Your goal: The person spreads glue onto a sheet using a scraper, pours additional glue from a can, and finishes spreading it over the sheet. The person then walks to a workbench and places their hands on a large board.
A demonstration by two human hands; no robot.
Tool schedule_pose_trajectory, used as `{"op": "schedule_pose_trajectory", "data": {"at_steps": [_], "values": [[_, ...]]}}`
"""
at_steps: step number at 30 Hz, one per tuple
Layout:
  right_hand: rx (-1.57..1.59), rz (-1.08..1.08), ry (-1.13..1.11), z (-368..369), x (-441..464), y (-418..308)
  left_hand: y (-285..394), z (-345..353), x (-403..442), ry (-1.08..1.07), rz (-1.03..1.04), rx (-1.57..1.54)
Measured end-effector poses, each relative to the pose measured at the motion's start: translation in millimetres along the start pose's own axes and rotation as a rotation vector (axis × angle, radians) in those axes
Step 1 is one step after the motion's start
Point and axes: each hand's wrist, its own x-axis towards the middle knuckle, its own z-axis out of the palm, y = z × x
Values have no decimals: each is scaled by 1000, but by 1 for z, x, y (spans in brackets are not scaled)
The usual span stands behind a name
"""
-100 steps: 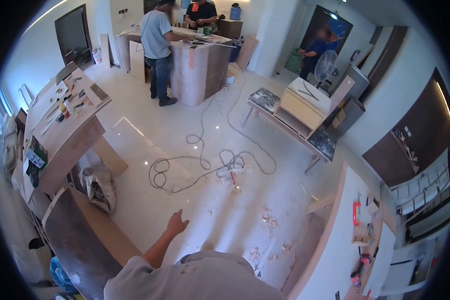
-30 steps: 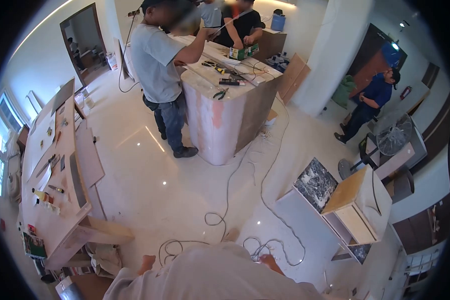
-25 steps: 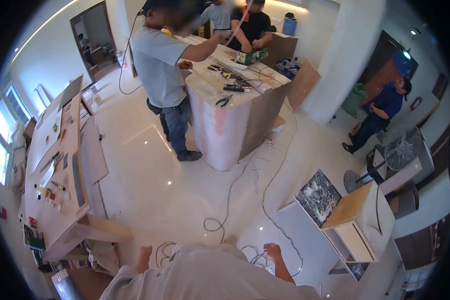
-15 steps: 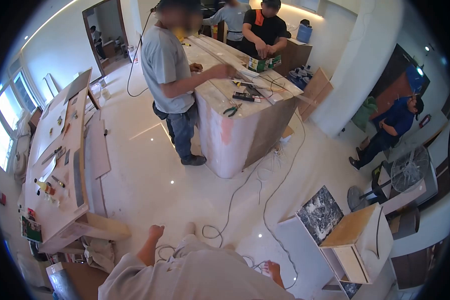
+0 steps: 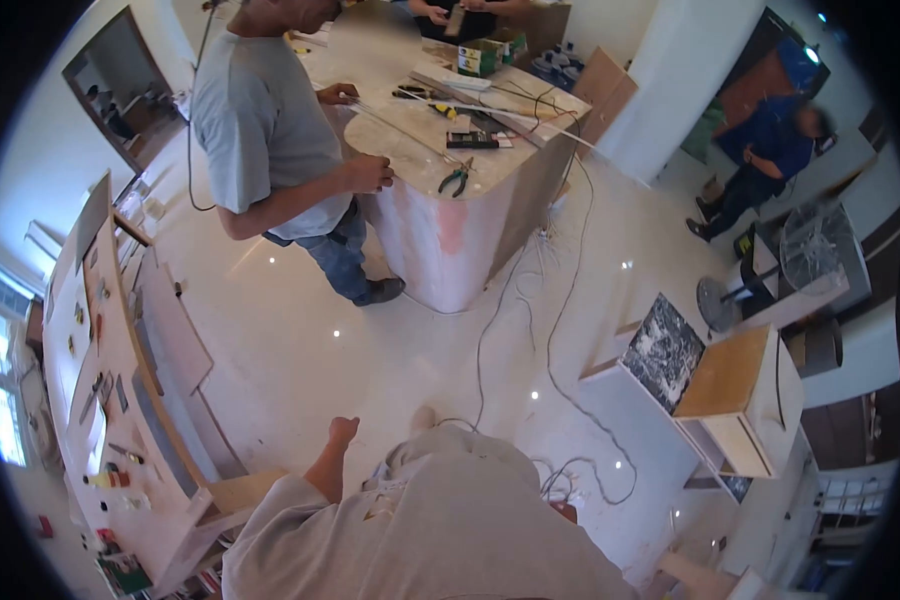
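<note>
My left hand (image 5: 343, 432) hangs in front of my body over the pale glossy floor (image 5: 300, 375). Its fingers are curled closed, and I see nothing in them. Nothing touches that hand; the workbench (image 5: 170, 500) is the nearest furniture on its side. My right hand is hidden by my grey shirt (image 5: 450, 520). A small dark red patch (image 5: 563, 511) shows at the shirt's right edge, and I cannot tell what it is.
Ahead, a co-worker in grey (image 5: 270, 130) stands at a rounded counter (image 5: 420, 240) bearing pliers (image 5: 457, 178) and a green box (image 5: 478, 58). Cables (image 5: 600, 425) lie on the floor. A wooden cabinet (image 5: 725, 370), a fan (image 5: 810, 250) and another person (image 5: 775, 150) are at right.
My view has shifted forward and down, so the counter appears higher. My right hand has gone out of sight. The co-worker in grey has drawn one hand back towards the body.
</note>
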Motion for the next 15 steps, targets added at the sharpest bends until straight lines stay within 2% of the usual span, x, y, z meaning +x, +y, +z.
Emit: {"op": "schedule_pose_trajectory", "data": {"at_steps": [4, 8, 10, 13, 15], "values": [[446, 346, 47, -63, 22, -91, 13, -24, 17, -16, 63, -23], [610, 404, 121, -73, 36, -121, 11, -23, 48, -44, 50, -22], [694, 504, 70, -59, 41, -114, 20, -26, 52, -66, 6, -5], [434, 334, 130, -76, 34, -119, 33, -29, 48, -46, -22, -16], [455, 412, -109, 17, 36, -33, 39, -26, 50, -41, -9, 10]]}}
